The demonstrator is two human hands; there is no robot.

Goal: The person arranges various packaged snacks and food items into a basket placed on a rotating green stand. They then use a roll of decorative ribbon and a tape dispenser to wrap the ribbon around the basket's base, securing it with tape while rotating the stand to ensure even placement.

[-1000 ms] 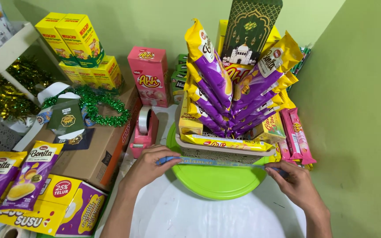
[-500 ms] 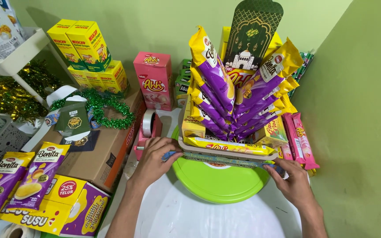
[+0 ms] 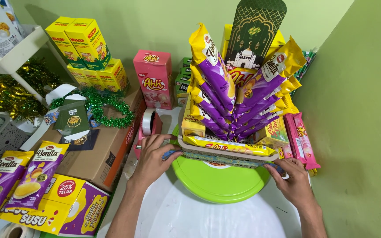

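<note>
Green walls enclose a cluttered white floor, where a snack tower stands on a round green lid [image 3: 219, 183] close to the right wall. Compared with a second ago, the view sits nearer and both hands have pressed in tighter against the tower's front edge. The left hand [image 3: 151, 159] pinches the left end of a long thin blue strip [image 3: 225, 158] between thumb and fingers, and the right hand [image 3: 293, 181] grips its right end, holding the strip flat just under the tan tray [image 3: 225, 152]. One yellow wafer bar [image 3: 228, 145] lies along the tray's front. Above it rise two fans of purple-and-yellow packets [image 3: 219, 83], about five on each side, before one dark green arched card [image 3: 254, 37]. One pink tape dispenser [image 3: 148, 128] stands just left of the left hand. At the lower left corner lie two purple biscuit packs [image 3: 16, 178]; one pink box [image 3: 153, 79] stands by the back wall.
</note>
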